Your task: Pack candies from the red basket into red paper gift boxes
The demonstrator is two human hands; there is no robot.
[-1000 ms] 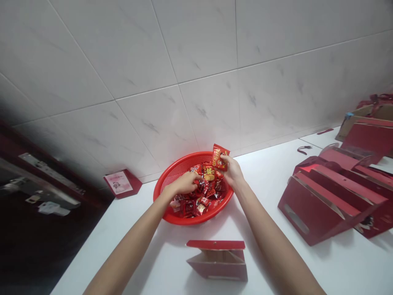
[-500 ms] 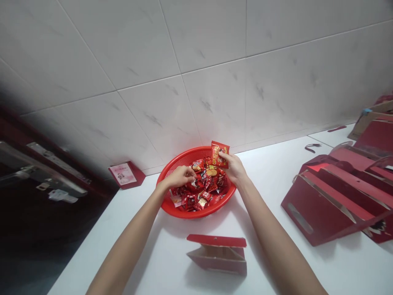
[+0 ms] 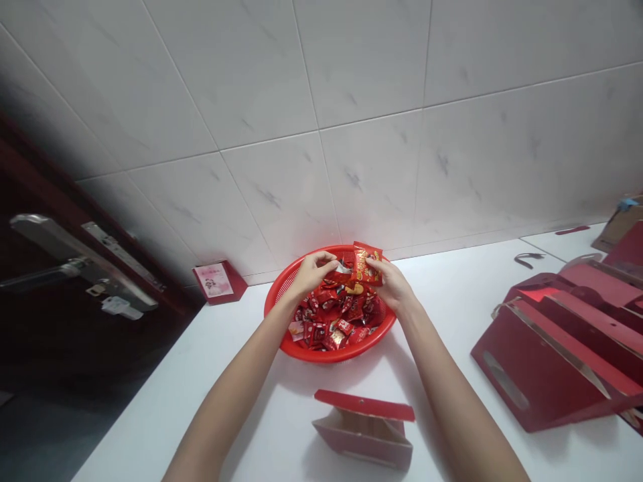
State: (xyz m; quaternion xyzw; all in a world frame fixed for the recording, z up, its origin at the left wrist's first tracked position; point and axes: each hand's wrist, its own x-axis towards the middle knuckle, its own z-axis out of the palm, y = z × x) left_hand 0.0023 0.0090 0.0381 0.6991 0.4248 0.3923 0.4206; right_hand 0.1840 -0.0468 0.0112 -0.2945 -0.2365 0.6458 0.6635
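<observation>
Left hand: the person's left hand (image 3: 315,273) is over the back left of the basket, thumb and fingertips pinched together; its grip is on a small packet (image 3: 344,268), whitish and red, partly hidden.
Right hand: the right hand (image 3: 394,286) is at the basket's back right edge, its grip grasping a red packet (image 3: 362,263) with gold lettering, thumb across the front.
Held packets: side by side above the basket, the red packet raised upright at its back edge.
Basket: a red plastic basket (image 3: 331,357), oval with mesh sides, standing on the white worktop (image 3: 442,268) near the wall; it holds a heap of small wrapped snacks (image 3: 335,333), mostly red.
Near box: an open red carton (image 3: 364,443) in front of the basket, between the forearms, its flap tipped up.
Right side: a cluster of larger dark red boxes (image 3: 540,365), one with a clear slot; behind them, a dark strap (image 3: 528,258).
Left side: a small red box with a pink label (image 3: 217,281) at the worktop's corner.
Background: pale marbled wall tiles (image 3: 372,174); far left, a dark door with a metal handle (image 3: 50,274).
</observation>
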